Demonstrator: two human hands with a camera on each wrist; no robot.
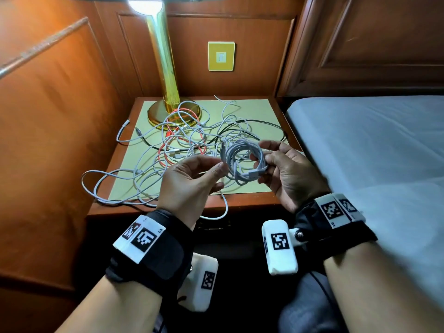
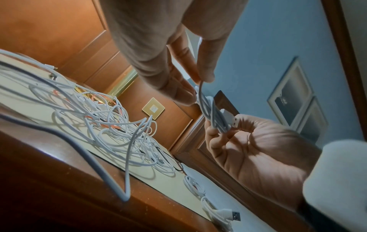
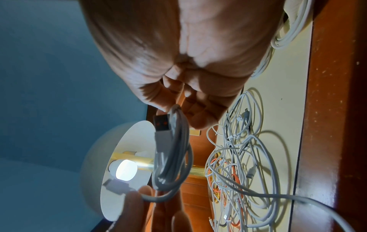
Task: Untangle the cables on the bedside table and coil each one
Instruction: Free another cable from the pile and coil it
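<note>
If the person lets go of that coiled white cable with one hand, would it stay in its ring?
Probably not for long: the coiled white cable shows no tie, and both the left hand and right hand pinch it. It looks light and floppy, like the tangled cables.

Both forearms are reaching forward side by side, each wearing a black wrist strap with white marker blocks. The left hand (image 1: 192, 180) is turning its back upward, its thumb and fingers (image 1: 217, 168) pinching one side of a coiled white cable (image 1: 243, 162). The right hand (image 1: 288, 174) is turning palm up and inward, its curled fingers (image 1: 258, 159) and thumb gripping the coil's other side. The two hands are hanging close together, raised above the bench (image 1: 240, 203).
</note>
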